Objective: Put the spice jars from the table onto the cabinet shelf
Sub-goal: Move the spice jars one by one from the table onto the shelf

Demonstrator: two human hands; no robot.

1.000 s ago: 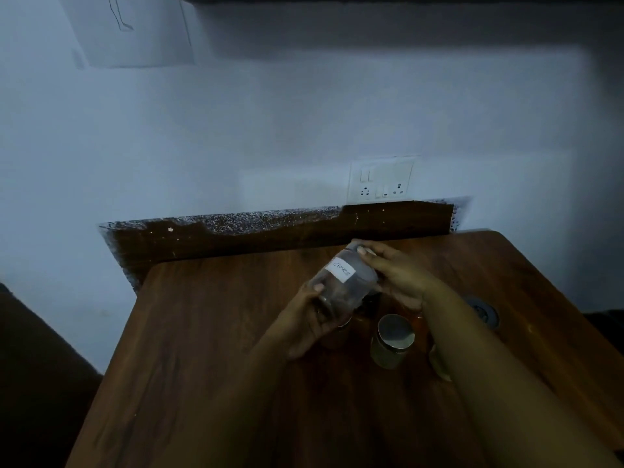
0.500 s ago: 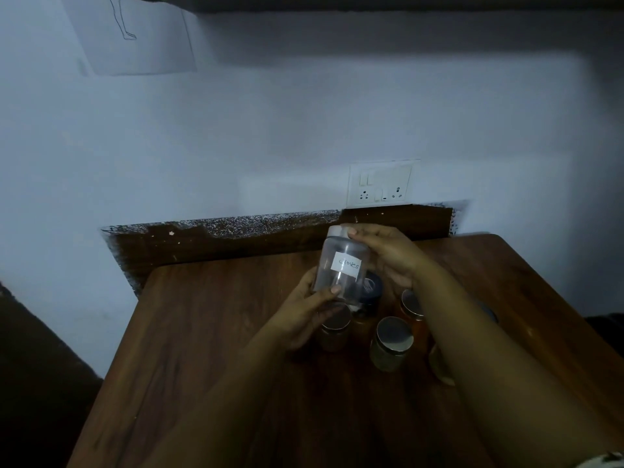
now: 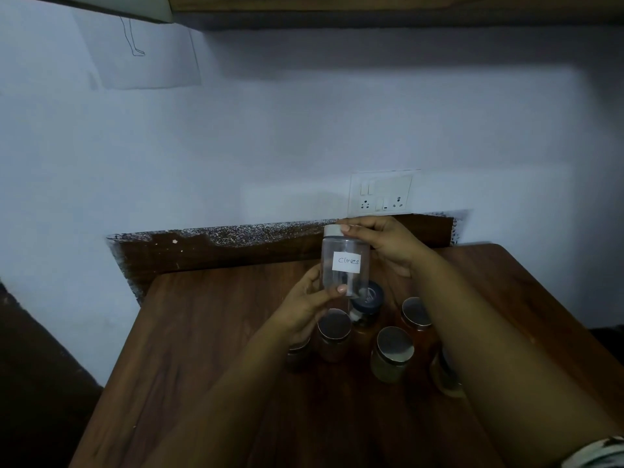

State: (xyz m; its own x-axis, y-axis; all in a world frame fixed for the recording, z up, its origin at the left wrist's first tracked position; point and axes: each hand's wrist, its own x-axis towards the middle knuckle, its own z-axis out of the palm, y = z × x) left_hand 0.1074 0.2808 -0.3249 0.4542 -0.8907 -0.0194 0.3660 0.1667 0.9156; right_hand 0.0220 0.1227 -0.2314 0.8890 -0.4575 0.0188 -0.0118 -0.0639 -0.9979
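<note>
Head view: the cloves jar (image 3: 345,265) is held upright in the air between both hands, above the jars on the table.

The clear jar with its white lid and handwritten "Cloves" label looks nearly empty, so I judge it light; its smooth wall may be slippery, and it seems rigid enough for a firm squeeze. The left hand (image 3: 309,307) curls around its lower wall, thumb on the front, while the right hand (image 3: 383,243) wraps the lid and shoulder from behind. A grip low on the body with a steadying hold at the lid seems soundest. Just below the hands stand a blue-capped jar (image 3: 367,300) and several metal-lidded jars (image 3: 393,349) on the wooden table (image 3: 202,332); high above the hands, a cabinet underside (image 3: 371,5).
</note>
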